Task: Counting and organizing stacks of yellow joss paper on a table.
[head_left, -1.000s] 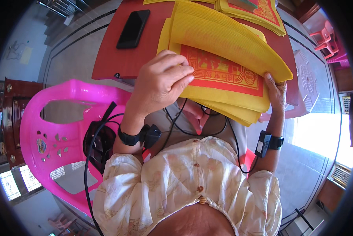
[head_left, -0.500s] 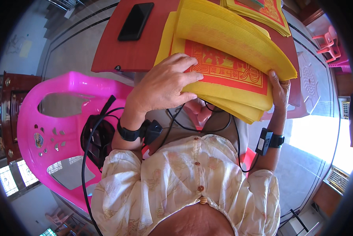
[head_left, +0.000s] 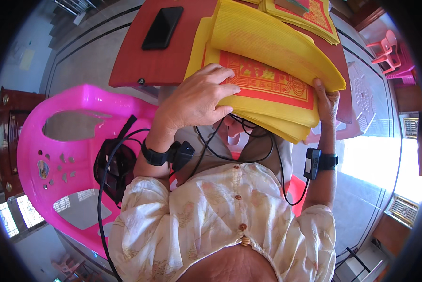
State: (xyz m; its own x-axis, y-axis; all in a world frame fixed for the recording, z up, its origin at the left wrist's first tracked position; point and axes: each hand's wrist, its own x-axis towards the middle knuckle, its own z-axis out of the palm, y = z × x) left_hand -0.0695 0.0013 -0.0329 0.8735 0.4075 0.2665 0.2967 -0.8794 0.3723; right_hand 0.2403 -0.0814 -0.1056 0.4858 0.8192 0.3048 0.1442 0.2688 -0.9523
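Observation:
A thick stack of yellow paper sheets (head_left: 267,107) lies at the near edge of the red table, jutting over it towards my lap. Its exposed sheet carries a red printed panel (head_left: 286,95) with gold figures. Above this panel, a bundle of upper sheets (head_left: 262,40) is lifted and curls back, away from me. My right hand (head_left: 327,103) grips the stack at its right corner, thumb on top by the lifted bundle and fingers hidden beneath. My left hand (head_left: 199,96) rests with spread fingers on the left part of the printed sheet, its thumb along the near edge.
A black phone (head_left: 163,28) lies on the red table (head_left: 140,63), left of the stack. Another pile of yellow printed sheets (head_left: 326,28) sits at the far right. A pink chair (head_left: 30,141) holding a black bag (head_left: 114,164) stands left. Black cables (head_left: 255,161) cross my lap.
My right hand and the right end of the lifted sheets have shifted slightly left. My left hand stays in nearly the same place. The whole view has moved a little.

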